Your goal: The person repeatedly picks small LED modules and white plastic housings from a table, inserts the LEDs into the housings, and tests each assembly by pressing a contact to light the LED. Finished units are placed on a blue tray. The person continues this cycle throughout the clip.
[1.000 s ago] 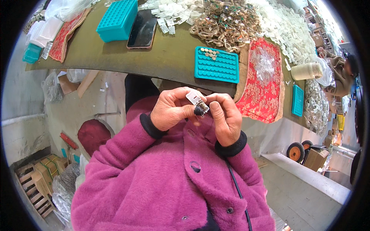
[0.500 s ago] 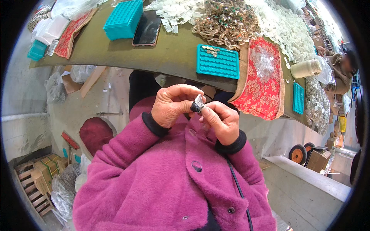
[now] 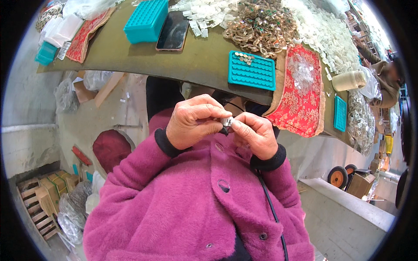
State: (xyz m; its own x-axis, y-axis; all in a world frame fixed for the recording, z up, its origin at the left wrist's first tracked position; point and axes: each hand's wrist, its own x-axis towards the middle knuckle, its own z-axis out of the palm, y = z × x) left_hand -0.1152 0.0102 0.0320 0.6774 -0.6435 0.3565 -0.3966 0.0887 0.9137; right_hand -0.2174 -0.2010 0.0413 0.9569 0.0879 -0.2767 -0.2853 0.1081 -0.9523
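Note:
In front of my chest, just off the table's near edge, both hands meet at a small clear-white plastic piece [image 3: 227,121]. My left hand [image 3: 191,122] pinches it from the left between thumb and fingers. From the other side my right hand [image 3: 257,135] grips it with thumb and forefinger. A small black bit [image 3: 224,130] pokes out below the piece, and what it is cannot be made out. Beyond the hands lies a shallow teal tray [image 3: 252,77] with rows of hollows. Several small round metallic pieces [image 3: 244,58] sit in its far left corner.
The olive table [image 3: 104,56] carries stacked teal trays [image 3: 146,24], a phone [image 3: 173,31], a heap of brownish bands [image 3: 261,28] and clear plastic pieces [image 3: 326,39]. A red patterned cloth [image 3: 296,104] overhangs the edge beside a thread spool [image 3: 348,81]. Another person [image 3: 383,82] is at far right.
The plastic piece has turned: it stood up with the black bit at its left, and now the black bit is below. My right hand shifted slightly right. The whole view moved a little.

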